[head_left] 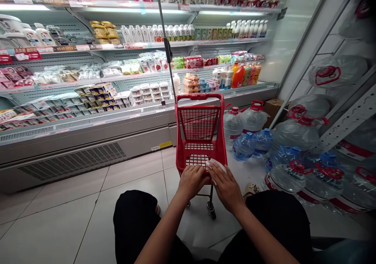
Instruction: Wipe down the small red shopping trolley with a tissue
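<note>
A small red shopping cart stands upright between my knees, its basket facing me. My left hand is closed over the left part of the cart's near rim, fingers curled round it. At the right part of that rim, my right hand presses a white cloth or tissue against the red plastic, its fingers stretched over the cloth. No goods show in the cart's basket.
A refrigerated display case with dairy products and drinks runs along the far side. Large water bottles crowd the floor on the right, beside a metal rack. Pale floor tiles spread to the left.
</note>
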